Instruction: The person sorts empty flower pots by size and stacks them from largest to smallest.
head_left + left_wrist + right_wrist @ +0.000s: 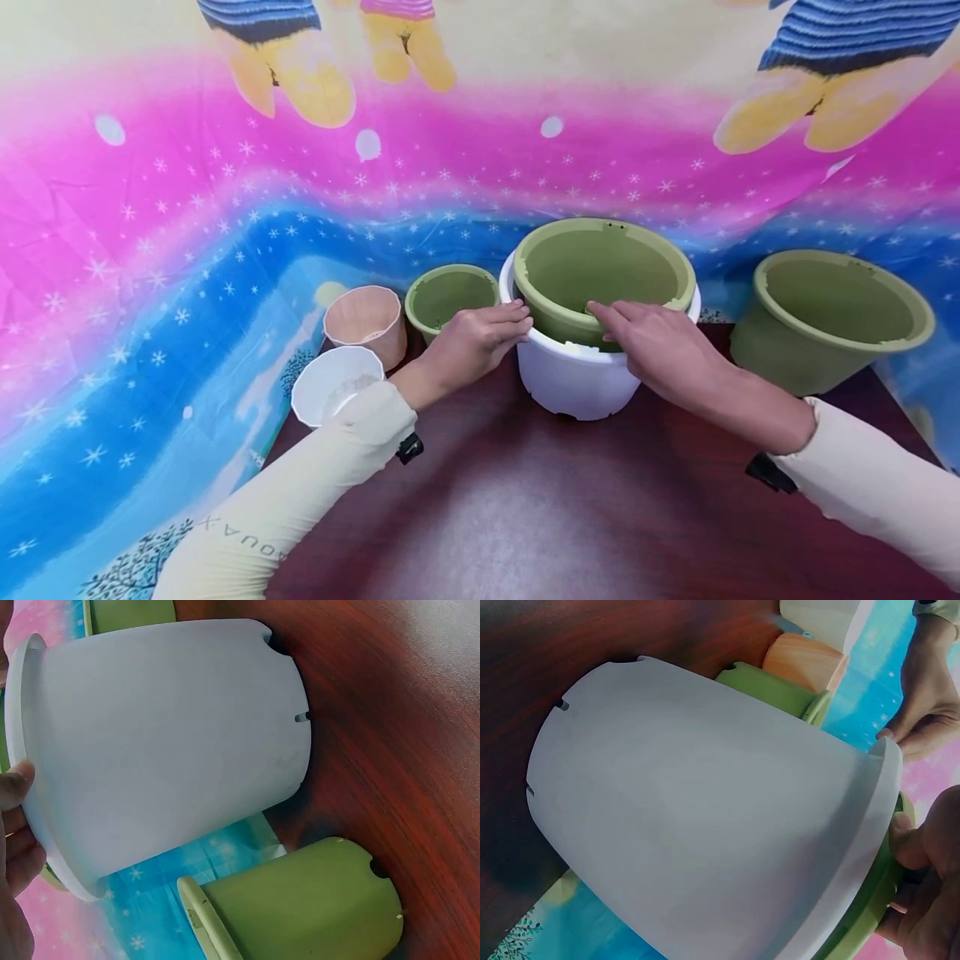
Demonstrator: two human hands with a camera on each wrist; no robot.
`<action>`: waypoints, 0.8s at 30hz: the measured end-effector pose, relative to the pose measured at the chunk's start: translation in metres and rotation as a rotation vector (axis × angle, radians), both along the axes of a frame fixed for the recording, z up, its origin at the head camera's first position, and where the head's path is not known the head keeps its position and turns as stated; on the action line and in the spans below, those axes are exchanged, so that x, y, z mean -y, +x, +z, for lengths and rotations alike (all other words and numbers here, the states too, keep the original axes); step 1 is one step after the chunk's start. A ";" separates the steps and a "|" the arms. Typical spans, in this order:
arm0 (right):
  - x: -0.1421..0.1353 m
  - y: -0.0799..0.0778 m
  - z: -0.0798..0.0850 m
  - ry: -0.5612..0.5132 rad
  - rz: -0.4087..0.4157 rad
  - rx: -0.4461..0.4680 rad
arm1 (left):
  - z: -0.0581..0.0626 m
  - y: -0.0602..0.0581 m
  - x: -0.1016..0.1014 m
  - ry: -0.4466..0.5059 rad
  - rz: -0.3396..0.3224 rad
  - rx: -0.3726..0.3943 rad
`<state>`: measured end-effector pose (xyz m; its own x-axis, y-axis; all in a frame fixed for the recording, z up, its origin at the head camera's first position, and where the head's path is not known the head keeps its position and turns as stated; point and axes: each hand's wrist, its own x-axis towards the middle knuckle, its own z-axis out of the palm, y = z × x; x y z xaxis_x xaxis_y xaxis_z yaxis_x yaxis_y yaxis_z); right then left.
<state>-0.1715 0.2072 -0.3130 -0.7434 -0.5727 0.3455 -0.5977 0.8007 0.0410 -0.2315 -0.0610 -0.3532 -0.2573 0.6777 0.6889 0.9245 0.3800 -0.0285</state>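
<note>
A large green flower pot (pixel 585 258) sits inside a white flower pot (pixel 577 387), its rim standing above the white one. My left hand (pixel 480 337) holds the left side of the white rim, thumb against the outside in the left wrist view. With my right hand (pixel 675 350) I pinch the near right rim of the green pot; in the right wrist view the thumb (pixel 907 844) lies on its outer side, just over the white rim. The lower part of the green pot is hidden inside the white one.
Left of the white pot stand a smaller green pot (pixel 450 292), a peach pot (pixel 367 321) and a small white pot (pixel 330 383). Another large green pot (pixel 787 350) is at the right. A patterned cloth (pixel 420 187) hangs behind the dark wooden table (pixel 480 517).
</note>
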 end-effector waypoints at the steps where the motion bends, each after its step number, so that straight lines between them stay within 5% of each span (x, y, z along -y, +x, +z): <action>1: 0.000 0.000 -0.001 -0.007 0.002 0.002 | -0.001 -0.001 0.000 0.015 -0.014 0.011; 12: -0.002 -0.001 -0.007 -0.112 0.069 -0.021 | -0.006 -0.006 0.002 0.072 -0.057 -0.037; 24: -0.002 -0.002 -0.010 -0.099 0.069 -0.032 | -0.006 -0.008 0.002 0.063 -0.081 -0.026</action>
<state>-0.1731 0.2093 -0.3230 -0.6910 -0.5843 0.4256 -0.6514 0.7586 -0.0161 -0.2393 -0.0629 -0.3591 -0.1849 0.6510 0.7363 0.9516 0.3057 -0.0313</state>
